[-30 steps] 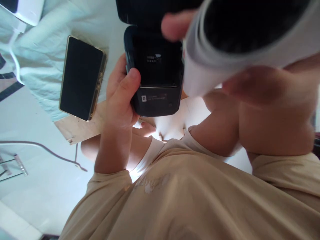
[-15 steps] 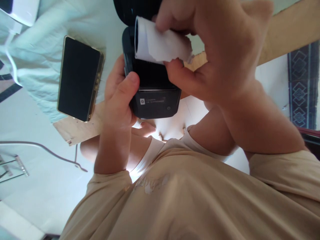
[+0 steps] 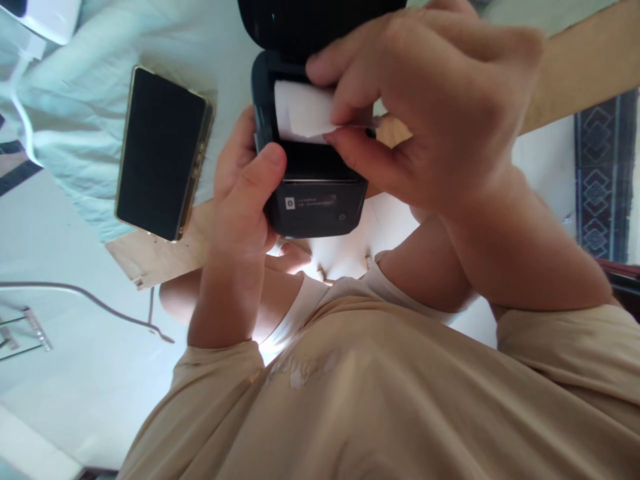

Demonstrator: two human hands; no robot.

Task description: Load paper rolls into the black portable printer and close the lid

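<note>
A black portable receipt printer with a Bluetooth mark on its front is gripped along its left side by my left hand, thumb over the rim. Its black lid stands raised at the far side. Inside the printer's bay lies a white paper roll. My right hand pinches the loose end of that paper between thumb and forefinger at the bay's right side. Part of the roll and the lid are hidden behind the right hand.
Left of the printer, a dark-screened phone lies on a pale green cloth over a wooden board. A white device with a cable sits at the top left. A grey cord crosses the floor. At right is a patterned dark strip.
The paper roll has gone down from above the printer into its bay. My right hand has shifted its hold to the paper's loose end. More of the lid shows.
</note>
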